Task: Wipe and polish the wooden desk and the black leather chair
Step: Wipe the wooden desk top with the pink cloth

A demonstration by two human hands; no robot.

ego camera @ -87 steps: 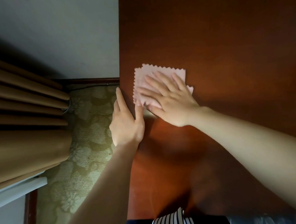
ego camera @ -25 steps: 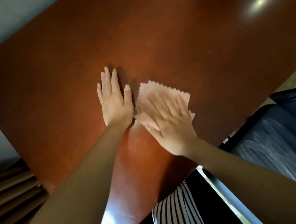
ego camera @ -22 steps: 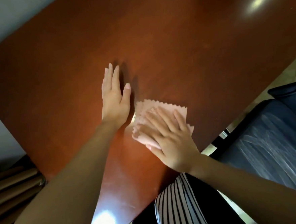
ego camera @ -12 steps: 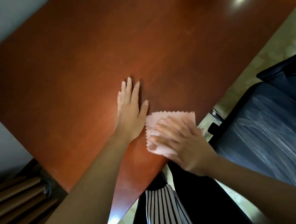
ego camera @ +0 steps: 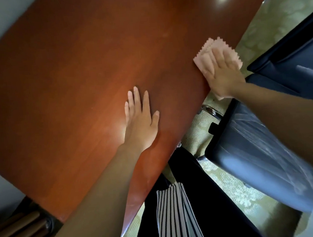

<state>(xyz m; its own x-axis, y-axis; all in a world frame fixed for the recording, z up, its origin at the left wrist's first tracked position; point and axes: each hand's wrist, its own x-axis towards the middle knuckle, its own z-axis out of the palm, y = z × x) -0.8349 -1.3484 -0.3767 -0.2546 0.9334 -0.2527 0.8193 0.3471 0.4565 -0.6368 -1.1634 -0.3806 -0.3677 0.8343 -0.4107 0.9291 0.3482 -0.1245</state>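
Two hands: both bare, both flat, neither curled round anything.
Right hand (ego camera: 221, 75): fingers straight and spread, pressing the pink cloth (ego camera: 206, 59) down; the heel of the palm lies past the desk's edge.
Left hand (ego camera: 141, 123): palm down on bare wood, fingers straight and close together, thumb out to the side; a brace, by the look of it.
Pink cloth: folded, zigzag-cut border, on the near-right edge of the wooden desk (ego camera: 75, 77); its right corner overhangs the edge and a bit shows under the wrist.
Wooden desk: reddish-brown, glossy, long axis running from lower left to upper right of the view; most of the top lies up and to the left of the cloth.
Black leather chair (ego camera: 266, 166): to the right of the desk and apart from it, its seat below the right forearm, its back near the right hand.
Carpet (ego camera: 283, 7): pale patterned strip between desk edge and chair.
Striped garment (ego camera: 175, 218): the person's own, at the desk's near edge.
Step in hand: judged to be wiping along the desk's chair-side edge.
Deciding relation: the cloth is at the rim, so more desk means a stroke back inward, toward the left hand; the chair means a short reach to the right.
Nearer hand: the right, for both; the left is well apart from the chair.
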